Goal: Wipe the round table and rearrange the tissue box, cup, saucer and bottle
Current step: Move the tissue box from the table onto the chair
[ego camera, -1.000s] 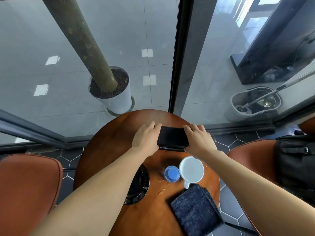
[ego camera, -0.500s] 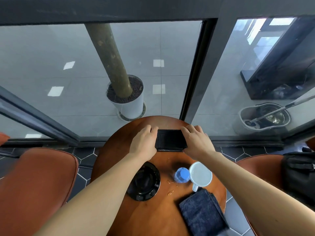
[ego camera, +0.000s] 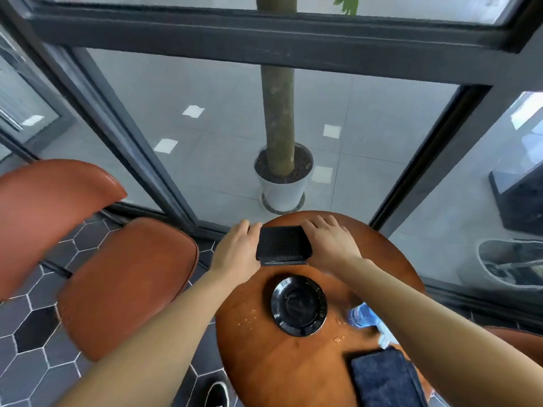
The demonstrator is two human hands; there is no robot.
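A black tissue box [ego camera: 282, 244] stands at the far edge of the round wooden table [ego camera: 282, 365]. My left hand [ego camera: 237, 250] grips its left end and my right hand [ego camera: 330, 239] grips its right end. A black saucer [ego camera: 298, 305] lies in the middle of the table, just nearer than the box. The blue-capped bottle [ego camera: 362, 315] shows to the right of the saucer, partly behind my right forearm. The cup is almost wholly hidden by that forearm. A dark blue cloth [ego camera: 385, 380] lies folded at the near right edge. Water drops dot the wood around the saucer.
Two orange-brown chairs [ego camera: 123, 277] stand to the left on a hexagon-tiled floor. Glass panes with a dark frame [ego camera: 164, 183] run right behind the table. Beyond the glass are a potted tree [ego camera: 282, 183] and a mop bucket [ego camera: 511, 265]. A shoe [ego camera: 217, 395] shows below.
The view has swung left and up, so the table now sits at lower right. Both hands stay on the tissue box at the far edge. The cup has slipped behind my right forearm.
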